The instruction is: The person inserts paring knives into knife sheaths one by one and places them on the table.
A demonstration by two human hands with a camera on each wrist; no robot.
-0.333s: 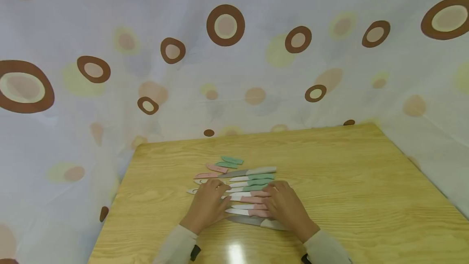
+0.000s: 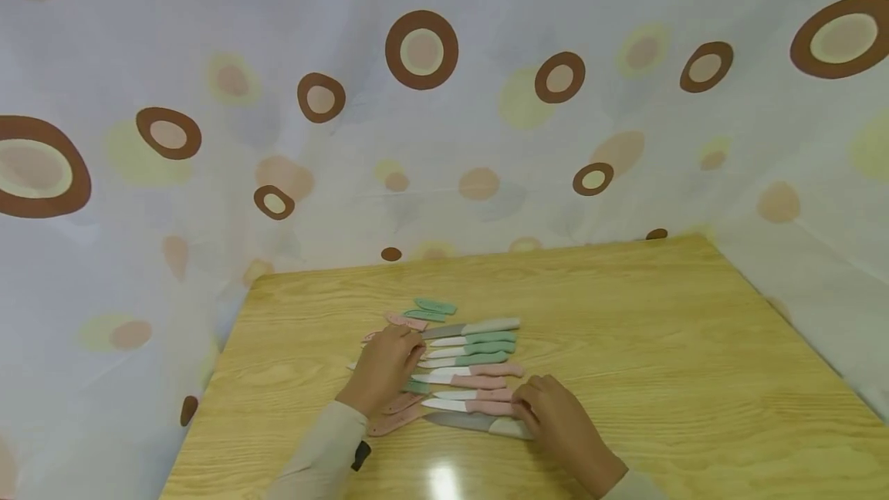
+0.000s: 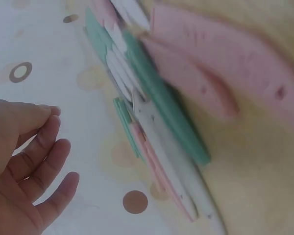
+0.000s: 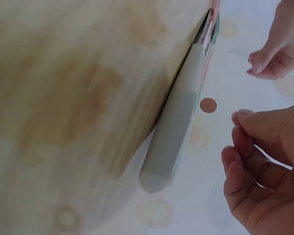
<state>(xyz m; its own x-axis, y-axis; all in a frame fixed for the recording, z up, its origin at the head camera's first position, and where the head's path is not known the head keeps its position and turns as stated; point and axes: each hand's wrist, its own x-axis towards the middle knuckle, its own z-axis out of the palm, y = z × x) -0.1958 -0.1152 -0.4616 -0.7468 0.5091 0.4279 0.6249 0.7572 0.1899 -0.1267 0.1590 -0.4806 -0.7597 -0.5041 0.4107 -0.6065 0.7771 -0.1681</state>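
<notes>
**Left hand [image 2: 382, 367] and right hand [image 2: 559, 419] flanked a row of knives [image 2: 484, 382]**

The near cream-handled knife [image 2: 479, 422] lay flat on the wooden table [image 2: 660, 346], its grey blade toward the left and its handle toward the right. Beyond it came four pink-handled knives [image 2: 486, 395], then three green-handled knives [image 2: 488, 348], then a far cream-handled knife [image 2: 479, 327], all with blades pointing left.

The right hand was at the butt of the near cream-handled knife, fingers loosely bent, thumb and forefinger tips drawn together in a narrow, bare pinch; whether it touched that handle or the closest pink one could not be told.

The left hand was beyond and left of the same knife's tip, by the sheaths. Its thumb and forefinger were narrow too, holding nothing, the other fingers gently curved.

Two pink sheaths [image 2: 394, 422] lay just left of the near cream-handled knife's tip, a green sheath [image 2: 417, 386] beyond them. Farther beyond that knife lay pale sheaths [image 3: 169, 161], mostly hidden by the left hand in the head view, and two more green sheaths [image 2: 436, 306]. A patterned sheet [image 2: 451, 130] hung far beyond the knife.
</notes>
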